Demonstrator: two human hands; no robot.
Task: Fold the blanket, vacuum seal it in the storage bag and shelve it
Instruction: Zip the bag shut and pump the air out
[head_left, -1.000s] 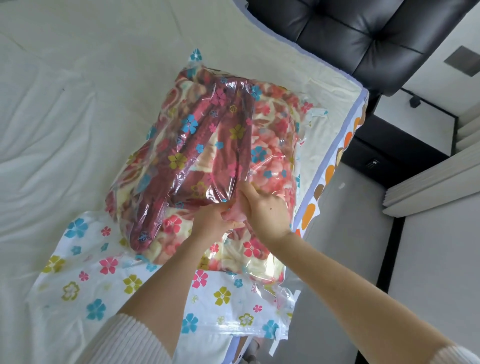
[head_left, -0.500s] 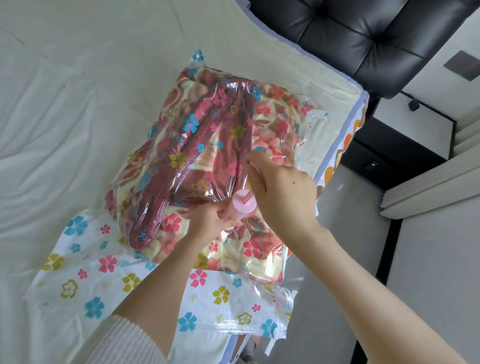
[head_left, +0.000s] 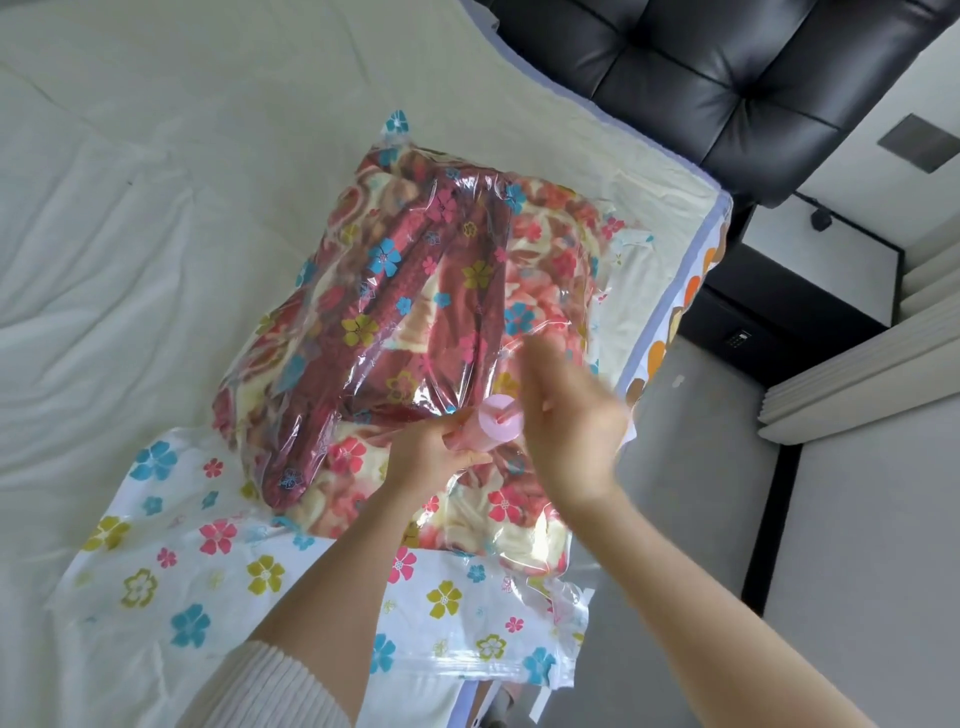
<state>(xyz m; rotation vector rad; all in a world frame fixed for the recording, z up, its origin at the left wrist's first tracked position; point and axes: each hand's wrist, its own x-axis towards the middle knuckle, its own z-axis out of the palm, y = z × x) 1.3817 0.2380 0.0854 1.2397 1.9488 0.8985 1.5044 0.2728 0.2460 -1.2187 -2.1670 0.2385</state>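
A clear storage bag (head_left: 218, 561) printed with coloured flowers lies on the bed, with the folded red, pink and cream blanket (head_left: 395, 322) inside it. A pink cylinder (head_left: 497, 422), a small pump or valve piece, stands on the bag's near part. My left hand (head_left: 428, 457) grips its base together with the plastic. Just right of the cylinder my right hand (head_left: 571, 415) is blurred by motion. Its fingers look stretched out and hold nothing that I can make out.
The bed sheet (head_left: 130, 260) is pale and wrinkled; the bag lies near the bed's right edge (head_left: 670, 317). A black tufted headboard (head_left: 727, 78) is at the top. Grey floor (head_left: 701, 467) and a dark nightstand (head_left: 753, 312) lie to the right.
My right hand came off the pink cylinder, rose above it, and is now moving beside it in a blur. My left hand has stayed at the cylinder's base.
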